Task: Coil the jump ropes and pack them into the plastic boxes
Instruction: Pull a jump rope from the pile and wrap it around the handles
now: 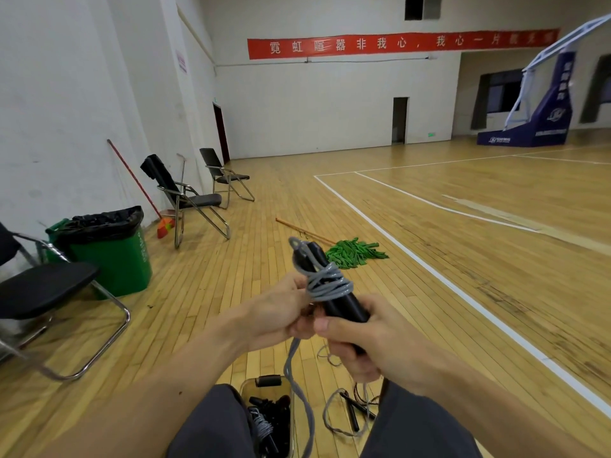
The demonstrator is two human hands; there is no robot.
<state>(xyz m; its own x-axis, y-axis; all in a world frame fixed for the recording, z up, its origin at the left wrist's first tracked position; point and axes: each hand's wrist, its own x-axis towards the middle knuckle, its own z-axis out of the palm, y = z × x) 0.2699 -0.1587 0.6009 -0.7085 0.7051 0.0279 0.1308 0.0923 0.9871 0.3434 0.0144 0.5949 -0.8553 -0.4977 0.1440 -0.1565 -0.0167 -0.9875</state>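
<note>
Grey-corded jump rope [327, 285] (wound kinda messy round its black handles), left hand [281, 312] and right hand [373, 342] both gripping it.

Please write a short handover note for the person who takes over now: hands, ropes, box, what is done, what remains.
Left hand holds the gray rope at its wraps.
Right hand grips the lower ends of the black handles.
The rope is partly wound round the handles; its tail hangs down.
Done: the box already holds coiled ropes.
To do: finish winding, pack it, then coil the loose rope beside the box.
</note>
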